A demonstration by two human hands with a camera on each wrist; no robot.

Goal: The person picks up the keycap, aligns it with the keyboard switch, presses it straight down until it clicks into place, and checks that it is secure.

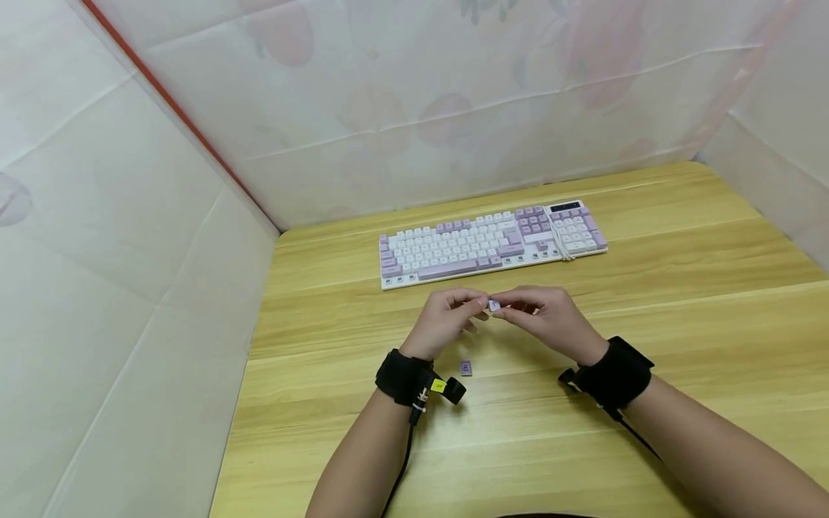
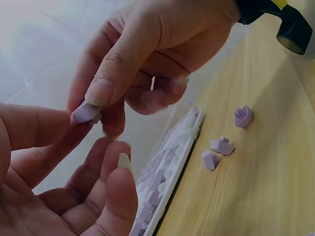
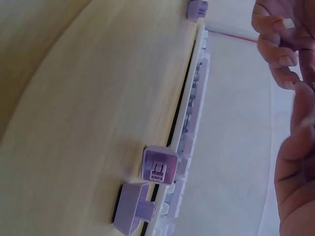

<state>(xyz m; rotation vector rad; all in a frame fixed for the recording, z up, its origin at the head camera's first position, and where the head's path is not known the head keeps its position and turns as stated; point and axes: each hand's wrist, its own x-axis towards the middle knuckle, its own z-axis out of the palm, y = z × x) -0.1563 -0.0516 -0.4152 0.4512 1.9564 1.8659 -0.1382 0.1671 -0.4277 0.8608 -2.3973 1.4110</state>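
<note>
Pale fabric [image 1: 382,93] printed with faint pink shapes encloses a wood-grain counter [image 1: 324,324] on its far side and at both ends. Above the counter, in front of the person, a small pale lilac keycap [image 1: 494,306] is held in the air between two hands. The left hand [image 1: 447,322] pinches it between thumb and finger, its other fingers loosely bent; the right hand [image 1: 550,316] pinches it from the opposite side, thumb and finger nearly together. Below them, one purple key [image 1: 465,368] lies on the wood near the left wrist, and the left wrist view shows three loose lilac caps [image 2: 223,146] resting there. Beyond the hands lies a white and purple keyboard [image 1: 453,248], bare switches showing along its near edge, with a bundled white cable [image 1: 558,237] across its right part. Black straps [image 1: 615,374] wrap both wrists.
</note>
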